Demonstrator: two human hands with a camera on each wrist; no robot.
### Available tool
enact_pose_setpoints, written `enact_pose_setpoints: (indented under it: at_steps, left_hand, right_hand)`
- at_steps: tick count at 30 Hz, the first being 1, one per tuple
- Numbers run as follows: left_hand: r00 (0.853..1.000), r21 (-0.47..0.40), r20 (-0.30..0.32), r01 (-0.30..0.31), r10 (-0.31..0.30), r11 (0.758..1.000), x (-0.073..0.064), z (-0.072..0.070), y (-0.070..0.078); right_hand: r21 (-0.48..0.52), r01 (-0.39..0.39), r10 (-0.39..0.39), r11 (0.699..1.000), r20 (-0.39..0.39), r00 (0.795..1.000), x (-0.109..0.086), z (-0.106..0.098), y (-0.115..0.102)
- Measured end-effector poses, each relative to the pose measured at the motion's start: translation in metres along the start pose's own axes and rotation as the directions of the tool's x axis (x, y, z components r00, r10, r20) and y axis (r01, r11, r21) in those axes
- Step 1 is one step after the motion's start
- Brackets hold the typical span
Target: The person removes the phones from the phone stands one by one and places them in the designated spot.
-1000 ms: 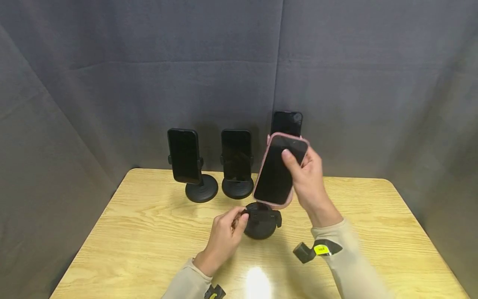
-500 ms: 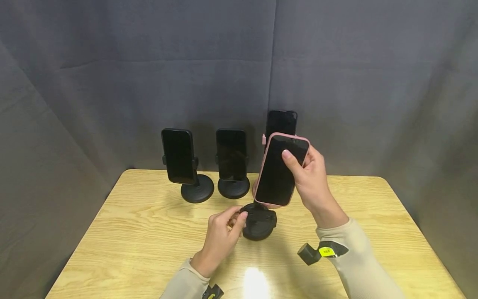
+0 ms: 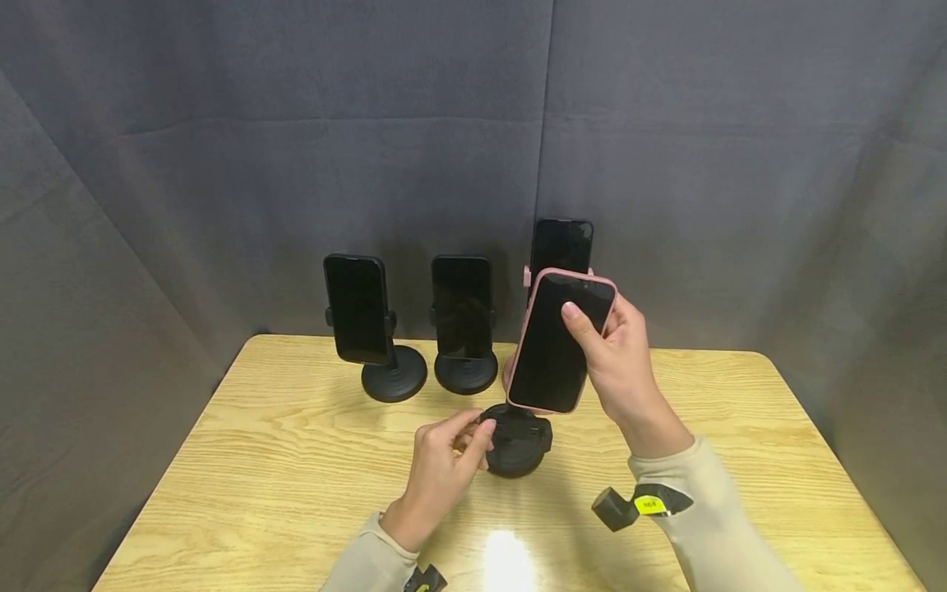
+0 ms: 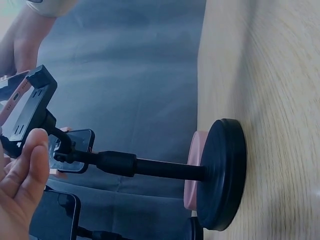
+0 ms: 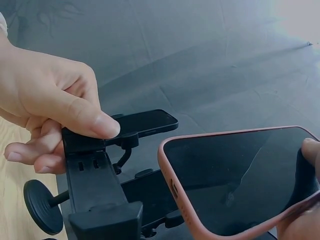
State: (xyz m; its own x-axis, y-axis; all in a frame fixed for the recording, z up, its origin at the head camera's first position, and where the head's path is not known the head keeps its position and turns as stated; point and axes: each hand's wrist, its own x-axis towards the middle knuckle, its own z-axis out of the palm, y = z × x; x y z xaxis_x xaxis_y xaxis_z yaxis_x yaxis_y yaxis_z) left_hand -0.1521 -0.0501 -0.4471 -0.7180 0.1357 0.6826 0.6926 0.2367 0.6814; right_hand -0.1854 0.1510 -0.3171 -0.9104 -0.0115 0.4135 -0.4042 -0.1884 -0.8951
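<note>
My right hand [image 3: 620,362] grips a smartphone in a pink case [image 3: 555,345], thumb on its dark screen, fingers behind it. The phone hovers tilted just above a black phone stand [image 3: 514,448]. Between thumb and fingers, my left hand [image 3: 442,464] pinches the left end of that stand's clamp [image 5: 102,180]. In the right wrist view the clamp holds no phone, and the pink-cased phone is apart from it. The stand's round base [image 4: 222,175] rests on the table, its pole upright.
Behind stand two black stands bearing a left phone [image 3: 357,308] and a middle phone [image 3: 462,306]. Another phone [image 3: 562,244] sits in a pink stand, partly hidden by the held phone. A grey curtain [image 3: 296,164] hangs behind the wooden table [image 3: 281,485].
The right hand and pink-cased phone have shifted slightly down and right. The left hand keeps its pinch on the clamp. The view has swayed a little.
</note>
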Motion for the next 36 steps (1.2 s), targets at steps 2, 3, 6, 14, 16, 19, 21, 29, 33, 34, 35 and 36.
enact_pose_setpoints:
  at_steps: [2,3,6,14,16,19,21,29,33,34,35,36]
  left_hand:
    - [1.0,0.001,-0.009,-0.002,0.002,1.0,-0.001,0.0,0.0]
    - [1.0,0.001,-0.013,-0.003,0.003,1.0,-0.001,0.001,0.0]
    - [1.0,0.0,-0.019,-0.003,0.003,1.0,-0.001,0.001,0.0]
    - [0.999,-0.014,-0.02,0.032,-0.032,0.999,-0.001,0.002,0.003]
    - [0.999,-0.018,-0.022,0.039,-0.039,0.999,-0.001,0.002,0.003]
    - [0.999,-0.018,-0.021,0.044,-0.044,0.999,-0.002,0.002,0.003]
    - [0.998,-0.014,-0.016,0.053,-0.053,0.999,-0.002,0.002,0.004]
    - [0.995,-0.021,0.005,0.101,-0.101,0.995,0.0,0.001,0.005]
    - [0.986,-0.043,0.026,0.166,-0.165,0.985,0.001,0.0,0.007]
    - [0.983,-0.05,0.035,0.183,-0.181,0.982,0.001,0.0,0.007]
    - [0.979,-0.055,0.047,0.201,-0.198,0.978,0.001,-0.001,0.008]
    - [0.974,-0.059,0.059,0.22,-0.217,0.974,0.001,-0.002,0.008]
  right_hand:
    - [-0.005,-0.002,0.002,1.0,-0.002,1.0,-0.001,0.0,0.001]
    - [-0.007,-0.002,0.002,1.0,-0.004,1.0,-0.002,0.0,0.001]
    - [-0.004,0.0,0.0,1.0,-0.003,1.0,-0.003,0.0,0.002]
    - [-0.003,0.015,-0.015,1.0,0.015,1.0,-0.005,0.0,0.002]
    - [-0.004,0.017,-0.017,1.0,0.016,1.0,-0.005,0.0,0.001]
    - [-0.005,0.019,-0.019,1.0,0.016,1.0,-0.006,-0.001,0.001]
    - [-0.009,0.018,-0.017,1.0,0.014,1.0,-0.007,-0.001,0.0]
    - [-0.027,0.029,-0.029,0.999,0.023,0.999,-0.009,-0.004,-0.004]
    - [-0.032,0.024,-0.023,0.999,0.036,0.999,-0.009,-0.004,-0.004]
    - [-0.034,0.024,-0.022,0.999,0.04,0.999,-0.01,-0.004,-0.004]
    - [-0.035,0.023,-0.021,0.999,0.043,0.999,-0.01,-0.004,-0.004]
    - [-0.037,0.022,-0.02,0.999,0.047,0.999,-0.011,-0.005,-0.004]
